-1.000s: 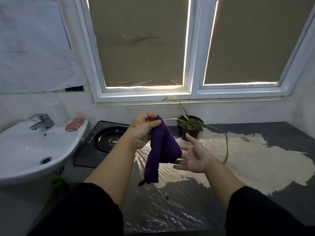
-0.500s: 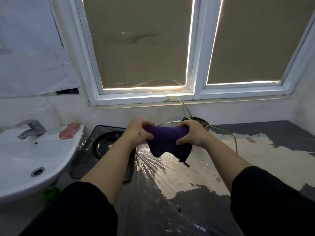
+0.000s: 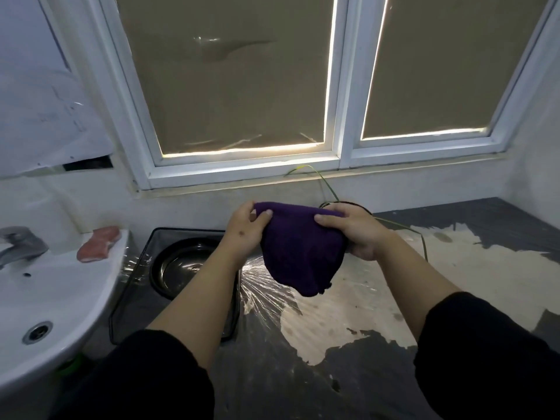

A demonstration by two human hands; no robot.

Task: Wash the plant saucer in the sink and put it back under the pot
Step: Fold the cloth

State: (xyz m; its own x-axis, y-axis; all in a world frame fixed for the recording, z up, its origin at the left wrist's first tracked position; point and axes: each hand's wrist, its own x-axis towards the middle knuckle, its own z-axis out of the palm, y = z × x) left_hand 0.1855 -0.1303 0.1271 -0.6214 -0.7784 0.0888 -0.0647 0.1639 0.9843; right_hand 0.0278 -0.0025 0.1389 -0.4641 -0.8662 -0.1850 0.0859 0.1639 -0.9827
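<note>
Purple cloth (image 3: 303,250) hung between both hands over the counter's back edge, long axis crosswise. Left hand (image 3: 247,230) pinched its left top corner, right hand (image 3: 354,231) gripped the right side. Black saucer (image 3: 181,268) sat in the tray (image 3: 127,301) by the sink (image 3: 54,298), down-left, nearer the left hand; contents unclear. Pot (image 3: 360,204) mostly hidden behind the right hand.

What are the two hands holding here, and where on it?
A purple cloth: the left hand and right hand each pinch its upper edge at opposite ends.
</note>
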